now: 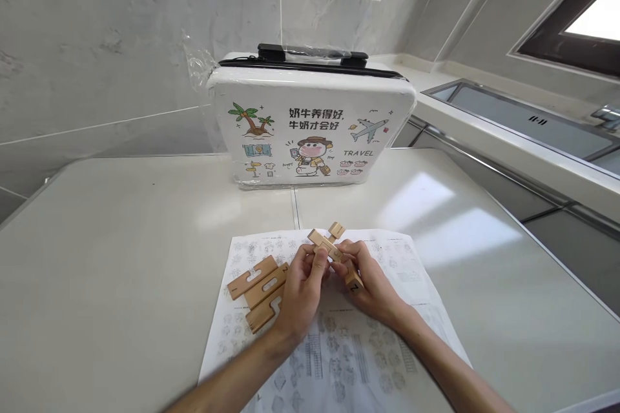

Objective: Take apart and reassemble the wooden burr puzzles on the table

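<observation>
Both hands meet over a printed sheet, gripping interlocking wooden puzzle pieces [334,249] that cross one another. My left hand [306,287] pinches the piece on the left with thumb and fingers. A second piece, with a dark letter on its near end, runs under my right hand [371,281], whose fingers are closed round it. To the left of my left hand lie several flat notched wooden pieces [256,275] side by side, partly hidden by that hand. The paper sheet [397,361] is covered with small line diagrams.
A white case [378,93] with a black handle, cartoon pictures and plastic wrap stands upright at the back of the pale table [121,258]. Behind it is a grey wall. A sink [523,119] is set in the counter at right.
</observation>
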A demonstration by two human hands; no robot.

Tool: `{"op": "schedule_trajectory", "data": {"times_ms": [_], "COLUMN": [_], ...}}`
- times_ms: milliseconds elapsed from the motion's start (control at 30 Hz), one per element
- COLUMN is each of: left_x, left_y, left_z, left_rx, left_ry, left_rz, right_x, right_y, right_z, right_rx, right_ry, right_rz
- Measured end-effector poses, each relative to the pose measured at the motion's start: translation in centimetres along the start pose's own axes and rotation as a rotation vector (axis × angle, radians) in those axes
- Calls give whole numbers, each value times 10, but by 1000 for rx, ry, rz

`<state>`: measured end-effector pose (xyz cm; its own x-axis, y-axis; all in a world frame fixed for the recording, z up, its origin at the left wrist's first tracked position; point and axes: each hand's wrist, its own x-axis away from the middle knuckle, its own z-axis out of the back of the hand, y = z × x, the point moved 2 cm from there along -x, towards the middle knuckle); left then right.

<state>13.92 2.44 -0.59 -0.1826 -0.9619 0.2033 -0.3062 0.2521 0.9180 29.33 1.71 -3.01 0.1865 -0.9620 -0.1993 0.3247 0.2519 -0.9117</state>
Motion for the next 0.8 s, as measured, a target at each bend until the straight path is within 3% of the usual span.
{"op": "schedule_trajectory", "data": {"times_ms": [200,500,800], "left_x": [1,6,8], "left_y": [3,6,13], "left_z": [-2,-3,-9], "left_rx": [-14,-142,-105], "left_ry": [8,-36,-131], "left_rz": [-21,-41,-27], "right_x": [-4,-20,-25], "right_y": [-3,-10,-12], "right_z": [4,20,28], "right_rx": [-268,-800,-813], "right_ry": [-100,121,177], "right_rz": [-113,-336,-319]}}
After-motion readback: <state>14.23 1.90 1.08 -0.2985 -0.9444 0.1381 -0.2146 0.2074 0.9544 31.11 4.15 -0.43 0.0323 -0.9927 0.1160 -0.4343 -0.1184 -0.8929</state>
